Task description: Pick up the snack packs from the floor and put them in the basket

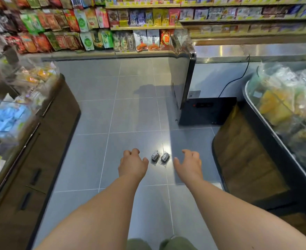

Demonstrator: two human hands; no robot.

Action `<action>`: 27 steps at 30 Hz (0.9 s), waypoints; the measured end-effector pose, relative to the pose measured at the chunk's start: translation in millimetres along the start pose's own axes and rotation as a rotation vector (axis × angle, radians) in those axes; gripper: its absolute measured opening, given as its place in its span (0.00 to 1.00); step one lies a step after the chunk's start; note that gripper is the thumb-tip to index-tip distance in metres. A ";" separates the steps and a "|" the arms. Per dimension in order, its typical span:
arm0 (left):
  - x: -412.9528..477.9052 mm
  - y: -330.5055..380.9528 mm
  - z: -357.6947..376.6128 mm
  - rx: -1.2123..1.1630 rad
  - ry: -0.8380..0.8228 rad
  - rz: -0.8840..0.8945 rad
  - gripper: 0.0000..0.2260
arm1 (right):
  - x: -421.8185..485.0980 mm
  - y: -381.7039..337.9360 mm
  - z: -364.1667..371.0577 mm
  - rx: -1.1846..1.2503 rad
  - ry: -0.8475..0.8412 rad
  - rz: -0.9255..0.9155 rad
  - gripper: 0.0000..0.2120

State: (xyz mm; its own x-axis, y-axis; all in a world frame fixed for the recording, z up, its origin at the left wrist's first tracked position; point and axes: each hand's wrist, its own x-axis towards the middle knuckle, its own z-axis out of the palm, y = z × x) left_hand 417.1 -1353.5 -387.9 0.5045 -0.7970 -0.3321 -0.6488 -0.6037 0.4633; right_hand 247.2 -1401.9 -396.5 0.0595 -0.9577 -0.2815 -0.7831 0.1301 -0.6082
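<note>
Two small clear snack packs with dark contents lie side by side on the grey tiled floor, the left pack [155, 156] and the right pack [165, 157]. My left hand [132, 164] hovers just left of them, fingers loosely curled, holding nothing. My right hand [189, 164] hovers just right of them, fingers relaxed and spread, also holding nothing. Neither hand touches a pack. No basket is in view.
A wooden display counter [46, 141] with bagged goods lines the left side. A curved display counter [253, 159] with wrapped snacks stands on the right. A steel freezer cabinet [182, 83] stands ahead right. Shelves of snack bags [94, 24] fill the back wall.
</note>
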 end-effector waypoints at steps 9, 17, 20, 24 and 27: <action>147.9 37.2 -6.4 0.031 -0.064 0.028 0.21 | 133.5 -45.2 25.1 0.016 -0.043 0.081 0.26; 297.6 54.6 -12.0 0.108 -0.189 0.126 0.22 | 250.7 -87.4 62.8 0.113 -0.042 0.285 0.24; 343.8 60.3 -5.3 0.142 -0.216 0.153 0.23 | 290.7 -90.4 75.5 0.134 -0.037 0.329 0.23; 396.4 66.8 21.0 0.164 -0.232 0.160 0.23 | 343.1 -77.8 94.5 0.118 -0.050 0.369 0.23; 433.7 69.0 55.8 0.161 -0.229 0.165 0.24 | 384.0 -56.6 114.9 0.110 -0.068 0.380 0.23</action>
State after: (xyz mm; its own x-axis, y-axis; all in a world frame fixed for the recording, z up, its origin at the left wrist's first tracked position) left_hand 559.3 -1741.8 -545.8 0.2555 -0.8567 -0.4481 -0.8023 -0.4465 0.3962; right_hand 385.5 -1747.5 -555.4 -0.1773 -0.8175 -0.5480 -0.6869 0.5015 -0.5260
